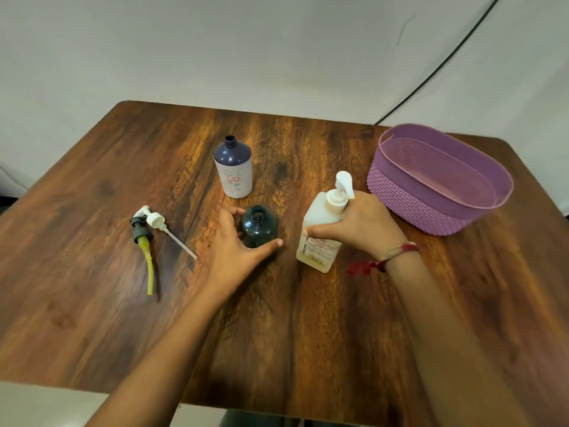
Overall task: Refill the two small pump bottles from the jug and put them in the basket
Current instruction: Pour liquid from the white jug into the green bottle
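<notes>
I can't read the print on the white pump bottle [318, 252]: it is blurred, and the right hand [357, 229] gripping it covers the upper part, with some fingers hidden behind. The label on the tall bottle [233, 174] is too small to make out. The left hand [234, 251] masks the near side of the dark bottle [260, 228], so I can't tell its fill level. Both forearms run off the bottom edge.

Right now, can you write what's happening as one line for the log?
left hand holds dark green bottle, uncapped | right hand grips white pump bottle | basket no bottles inside
</notes>
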